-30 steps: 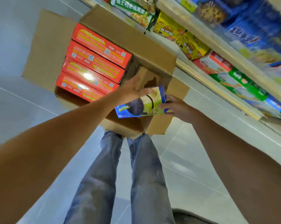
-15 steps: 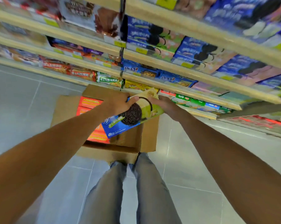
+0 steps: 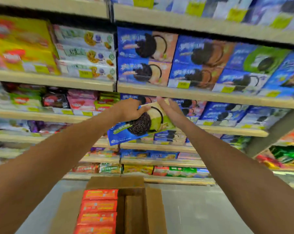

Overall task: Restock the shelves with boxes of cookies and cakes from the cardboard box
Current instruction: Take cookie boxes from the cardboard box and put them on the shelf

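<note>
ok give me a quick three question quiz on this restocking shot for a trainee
1. True or false: both the left hand and the right hand are on the blue cookie box.
2. What colour are the boxes left in the cardboard box?
A. green
B. red-orange
C. purple
3. Fill in: the held box is up in front of the ____, above the cardboard box on the floor.

Key:
1. True; the left hand grips its top edge and the right hand touches its right end.
2. B
3. shelves
</note>
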The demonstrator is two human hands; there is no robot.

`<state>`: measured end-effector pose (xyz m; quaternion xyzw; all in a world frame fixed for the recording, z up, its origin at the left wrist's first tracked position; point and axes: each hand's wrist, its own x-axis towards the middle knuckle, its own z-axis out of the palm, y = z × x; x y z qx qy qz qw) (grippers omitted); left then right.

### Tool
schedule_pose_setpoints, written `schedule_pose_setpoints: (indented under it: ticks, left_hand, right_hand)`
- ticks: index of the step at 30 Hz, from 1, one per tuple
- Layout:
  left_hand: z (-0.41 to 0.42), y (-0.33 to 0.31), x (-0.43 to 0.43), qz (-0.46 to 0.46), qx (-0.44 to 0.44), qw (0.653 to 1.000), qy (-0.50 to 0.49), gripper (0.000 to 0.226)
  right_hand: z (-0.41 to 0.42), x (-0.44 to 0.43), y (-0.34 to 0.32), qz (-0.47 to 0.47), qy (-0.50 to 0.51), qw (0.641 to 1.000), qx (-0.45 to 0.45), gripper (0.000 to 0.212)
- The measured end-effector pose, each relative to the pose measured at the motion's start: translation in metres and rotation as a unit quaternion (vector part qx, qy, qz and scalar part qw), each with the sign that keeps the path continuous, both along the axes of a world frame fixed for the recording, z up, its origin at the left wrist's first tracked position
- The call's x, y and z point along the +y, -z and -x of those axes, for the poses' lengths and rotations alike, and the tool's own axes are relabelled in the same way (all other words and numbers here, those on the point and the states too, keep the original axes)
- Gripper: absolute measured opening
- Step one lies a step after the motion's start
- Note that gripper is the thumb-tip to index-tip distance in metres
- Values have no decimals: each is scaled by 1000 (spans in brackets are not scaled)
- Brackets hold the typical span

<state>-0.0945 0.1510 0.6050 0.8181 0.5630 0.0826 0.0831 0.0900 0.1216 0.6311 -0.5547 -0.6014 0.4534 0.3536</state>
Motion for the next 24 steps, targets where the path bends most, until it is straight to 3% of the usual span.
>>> schedule_pose_setpoints:
  ticks: [2, 5, 11, 18, 21, 24]
  left_hand:
    - [-8, -39, 2, -19, -16, 1000, 7, 57]
    - [-27, -93, 0, -54, -16, 998, 23, 63]
    - [-73, -176, 4, -133, -25, 990, 40, 65]
    - [-119, -265, 14, -103, -58, 990, 74, 65]
    - [-121, -299, 33, -142, -32, 986, 85, 63]
    - [-123, -328, 47, -173, -8, 982, 76, 65]
  right_hand:
    - [-4, 6, -26, -38, 14, 999, -15, 61]
    - [-22, 11, -70, -101, 40, 994, -17, 34]
    - [-70, 11, -151, -172, 76, 981, -45, 47]
    - [-116, 16, -236, -278, 144, 949, -35, 64]
    - [-135, 29, -267, -318, 186, 929, -21, 36]
    - [-148, 41, -292, -361, 218, 907, 5, 35]
